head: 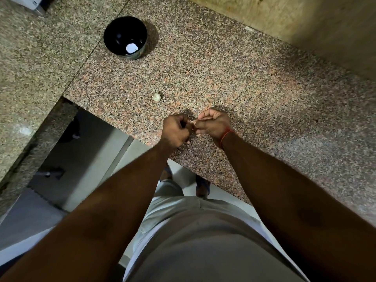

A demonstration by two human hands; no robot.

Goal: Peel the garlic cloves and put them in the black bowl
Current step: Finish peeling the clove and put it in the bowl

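Both hands, left (176, 130) and right (212, 124), pinch a barely visible clove (192, 121) over the desk (254, 88), seemingly mid-peel; the bowl (125, 37) apparently holds one pale piece, another garlic (156, 96) waits unpeeled.

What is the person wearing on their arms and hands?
Both arms are bare, with no sleeves showing and no gloves on the left hand or the right hand. The only thing worn is a thin red thread band tied around the right wrist.
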